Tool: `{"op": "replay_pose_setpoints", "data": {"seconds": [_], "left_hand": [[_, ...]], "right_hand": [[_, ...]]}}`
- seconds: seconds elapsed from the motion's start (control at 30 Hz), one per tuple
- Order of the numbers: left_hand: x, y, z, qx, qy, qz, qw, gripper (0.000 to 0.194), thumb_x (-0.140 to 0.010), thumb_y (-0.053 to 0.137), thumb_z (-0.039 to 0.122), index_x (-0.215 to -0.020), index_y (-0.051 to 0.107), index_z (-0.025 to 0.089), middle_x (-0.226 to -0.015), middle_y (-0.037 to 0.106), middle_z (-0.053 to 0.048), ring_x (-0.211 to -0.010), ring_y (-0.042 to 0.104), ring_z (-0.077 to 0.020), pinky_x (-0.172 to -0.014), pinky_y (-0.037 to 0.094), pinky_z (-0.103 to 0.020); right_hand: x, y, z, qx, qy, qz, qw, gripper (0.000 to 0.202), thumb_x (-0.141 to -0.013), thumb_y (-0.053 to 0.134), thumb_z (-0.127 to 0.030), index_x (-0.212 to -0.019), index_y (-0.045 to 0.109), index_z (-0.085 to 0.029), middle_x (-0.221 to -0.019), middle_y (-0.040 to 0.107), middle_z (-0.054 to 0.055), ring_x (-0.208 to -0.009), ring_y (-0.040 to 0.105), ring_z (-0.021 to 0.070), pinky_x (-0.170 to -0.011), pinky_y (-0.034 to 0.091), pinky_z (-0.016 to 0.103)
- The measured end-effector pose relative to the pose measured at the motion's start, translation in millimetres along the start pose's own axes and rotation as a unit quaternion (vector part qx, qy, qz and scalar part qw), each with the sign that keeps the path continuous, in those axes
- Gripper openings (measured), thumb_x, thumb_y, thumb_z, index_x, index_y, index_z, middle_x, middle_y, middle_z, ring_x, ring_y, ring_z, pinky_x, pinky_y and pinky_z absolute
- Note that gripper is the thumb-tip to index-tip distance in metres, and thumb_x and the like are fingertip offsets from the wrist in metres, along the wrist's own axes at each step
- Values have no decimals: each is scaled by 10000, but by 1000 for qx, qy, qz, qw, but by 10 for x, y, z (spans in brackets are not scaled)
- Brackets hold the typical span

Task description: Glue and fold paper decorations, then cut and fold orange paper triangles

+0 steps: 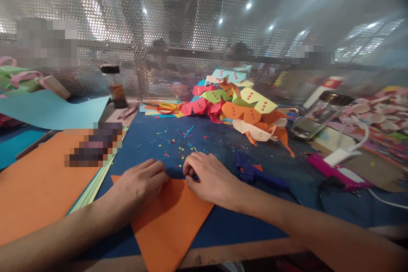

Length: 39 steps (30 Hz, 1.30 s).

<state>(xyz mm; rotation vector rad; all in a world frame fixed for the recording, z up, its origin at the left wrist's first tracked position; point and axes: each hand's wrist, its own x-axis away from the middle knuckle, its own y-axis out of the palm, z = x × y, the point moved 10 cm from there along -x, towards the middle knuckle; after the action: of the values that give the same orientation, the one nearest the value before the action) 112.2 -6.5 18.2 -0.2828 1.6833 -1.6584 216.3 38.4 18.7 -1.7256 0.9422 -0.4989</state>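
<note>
An orange sheet of paper (172, 225), folded into a pointed shape, lies in front of me with its tip over the table's front edge. My left hand (142, 182) is closed at the upper left of the sheet, its curled fingers on the paper's far edge. At the far edge's right part, my right hand (207, 176) is also closed, thumb and bent fingers at the paper. Both sets of fingertips are partly hidden. Small coloured paper scraps (181, 153) lie just beyond the hands. To the right of my right hand rests a blue glue gun (255, 172).
Folded coloured paper shapes (236, 104) are piled at the back, beside yellow-handled scissors (166, 108). Orange sheets (38, 182) are stacked left. Glass jars stand back left (117, 91) and right (321, 114). A pink power strip (339, 174) trails cables. Perforated metal (178, 17) borders the table.
</note>
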Motion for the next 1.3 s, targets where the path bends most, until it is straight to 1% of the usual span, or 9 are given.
{"op": "replay_pose_setpoints", "data": {"seconds": [0.27,0.4,0.67,0.83,0.9,0.97,1.07,1.17,1.3], "left_hand": [[-12,-41,10,-12,12,27,999,272,-1014,387,116,-905,629,173,-845,596,-39,-771,557,-174,-657,476,-285],[-9,-41,-14,-8,1,30,1000,293,-1019,372,119,-909,637,179,-853,599,-37,-780,563,-171,-667,478,-288],[30,29,-114,21,-26,17,999,251,-1018,406,148,-965,647,196,-889,605,-38,-825,580,-183,-707,480,-301],[25,29,-167,55,-43,25,997,261,-1001,408,134,-959,655,206,-890,611,-36,-842,590,-181,-719,463,-299],[14,23,-199,71,-61,23,995,256,-983,423,129,-939,660,215,-888,615,-32,-853,590,-181,-730,453,-302],[-2,36,-231,94,-84,7,992,250,-963,438,128,-926,665,225,-891,618,-25,-861,587,-183,-745,445,-309],[-24,61,-310,127,-139,-9,982,214,-932,473,144,-892,663,233,-894,629,-13,-876,583,-185,-769,440,-314],[-51,78,-402,121,-200,-4,972,129,-895,543,193,-848,657,231,-892,640,-12,-922,569,-210,-808,432,-335],[-123,139,-453,108,-243,-10,964,77,-858,603,258,-802,643,225,-874,649,-14,-913,569,-233,-838,417,-374]], "right_hand": [[106,-34,66,17,9,3,1000,165,-818,539,-53,-888,557,-202,-925,645,13,-880,568,177,-768,334,335],[156,-45,113,20,16,1,1000,201,-813,518,-25,-909,554,-198,-948,646,24,-883,574,177,-775,343,336],[282,-132,223,32,34,3,999,271,-820,492,2,-981,580,-198,-985,640,24,-905,585,180,-792,372,345],[349,-151,284,13,23,3,1000,342,-792,477,23,-1021,593,-205,-1002,637,25,-930,583,178,-817,394,343],[360,-146,290,8,16,1,1000,347,-810,468,19,-1037,598,-209,-1020,636,27,-941,579,176,-830,396,341],[364,-137,285,6,10,-3,1000,343,-829,465,13,-1049,601,-212,-1030,633,27,-953,575,174,-842,394,339],[361,-126,262,16,4,-8,1000,341,-827,464,12,-1047,600,-210,-1035,630,29,-953,574,175,-830,382,338],[357,-122,221,47,-7,-3,999,354,-798,461,14,-1043,595,-203,-1031,632,32,-943,576,182,-806,358,350],[361,-116,178,76,-22,6,997,357,-780,455,10,-1039,592,-195,-1044,637,40,-944,574,194,-795,339,359]]}}
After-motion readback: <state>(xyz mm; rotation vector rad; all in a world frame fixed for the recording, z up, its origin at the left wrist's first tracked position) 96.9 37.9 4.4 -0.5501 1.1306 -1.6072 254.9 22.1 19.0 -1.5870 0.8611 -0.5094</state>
